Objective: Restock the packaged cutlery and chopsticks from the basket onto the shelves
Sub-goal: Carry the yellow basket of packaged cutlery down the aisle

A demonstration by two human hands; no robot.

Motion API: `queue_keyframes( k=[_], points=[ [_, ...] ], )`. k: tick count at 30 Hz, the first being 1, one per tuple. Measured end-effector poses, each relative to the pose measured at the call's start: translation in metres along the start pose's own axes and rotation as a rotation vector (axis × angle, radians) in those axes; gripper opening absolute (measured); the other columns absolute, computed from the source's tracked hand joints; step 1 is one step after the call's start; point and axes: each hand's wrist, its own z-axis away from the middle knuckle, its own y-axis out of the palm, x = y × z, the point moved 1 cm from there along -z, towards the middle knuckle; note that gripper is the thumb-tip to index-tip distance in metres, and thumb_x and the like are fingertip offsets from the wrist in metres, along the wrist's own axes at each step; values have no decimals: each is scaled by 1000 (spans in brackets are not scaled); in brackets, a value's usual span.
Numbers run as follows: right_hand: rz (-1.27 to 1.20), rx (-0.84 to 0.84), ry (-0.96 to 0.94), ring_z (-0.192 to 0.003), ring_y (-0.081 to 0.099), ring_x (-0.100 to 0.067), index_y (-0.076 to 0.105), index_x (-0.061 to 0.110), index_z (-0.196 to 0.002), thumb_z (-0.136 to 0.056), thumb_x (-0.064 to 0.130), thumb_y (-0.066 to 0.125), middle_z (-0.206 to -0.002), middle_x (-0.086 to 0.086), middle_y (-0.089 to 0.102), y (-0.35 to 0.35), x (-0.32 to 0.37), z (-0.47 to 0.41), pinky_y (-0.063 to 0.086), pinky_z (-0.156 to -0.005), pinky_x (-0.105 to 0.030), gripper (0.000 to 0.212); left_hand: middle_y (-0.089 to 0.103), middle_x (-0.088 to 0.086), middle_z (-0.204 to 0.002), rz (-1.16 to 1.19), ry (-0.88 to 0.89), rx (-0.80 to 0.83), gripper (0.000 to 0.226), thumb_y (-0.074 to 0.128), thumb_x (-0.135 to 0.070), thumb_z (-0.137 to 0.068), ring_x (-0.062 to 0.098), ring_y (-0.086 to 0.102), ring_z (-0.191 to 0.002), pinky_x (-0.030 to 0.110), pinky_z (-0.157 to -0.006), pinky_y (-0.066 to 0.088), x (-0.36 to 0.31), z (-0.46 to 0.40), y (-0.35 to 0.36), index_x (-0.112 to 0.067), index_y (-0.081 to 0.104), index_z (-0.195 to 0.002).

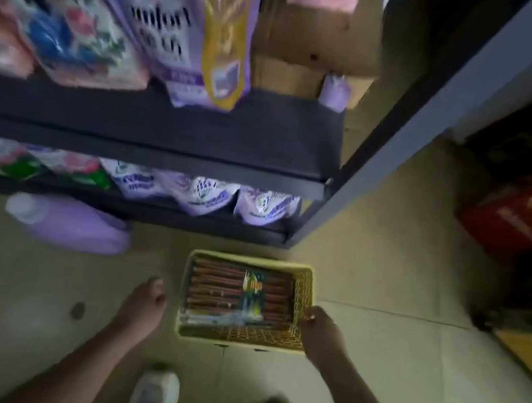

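Observation:
A yellow mesh basket (305, 290) sits on the tiled floor in front of the dark shelf unit (147, 152). Inside it lie packaged brown chopsticks (214, 283) with a green and yellow label, and a clear cutlery pack (219, 320) along the near side. My right hand (319, 333) grips the basket's right rim, fingers curled over it. To the left of the basket hangs my left hand (144, 304), loosely curled, holding nothing and apart from the basket. The frame is blurred.
The shelves hold purple and floral packs (76, 28) above and white and purple bags (210, 196) below. A purple bottle (71, 224) lies on the floor at left. Cardboard boxes (316, 43) stand behind, a red crate (528, 213) at right. My shoes (155, 399) are below.

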Motion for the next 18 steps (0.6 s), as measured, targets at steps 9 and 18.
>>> queue_keyframes(
  k=[9, 18],
  points=[
    [-101, -235, 82, -100, 57, -36, 37, 10, -131, -91, 15, 44, -114, -18, 56, 68, -52, -114, 49, -80, -41, 41, 69, 15, -103, 453, 25, 90, 54, 37, -61, -78, 32, 63, -94, 46, -91, 48, 37, -87, 74, -18, 65, -95],
    [7, -209, 84, -73, 59, -29, 62, -5, -94, -85, 9, 55, -84, -17, 66, 36, -42, -79, 48, -65, -34, 18, 59, -4, -66, 341, 54, -67, 42, 67, -53, -72, 11, 58, -62, 24, -48, 34, 30, -53, 60, -13, 53, -73]
  ],
)
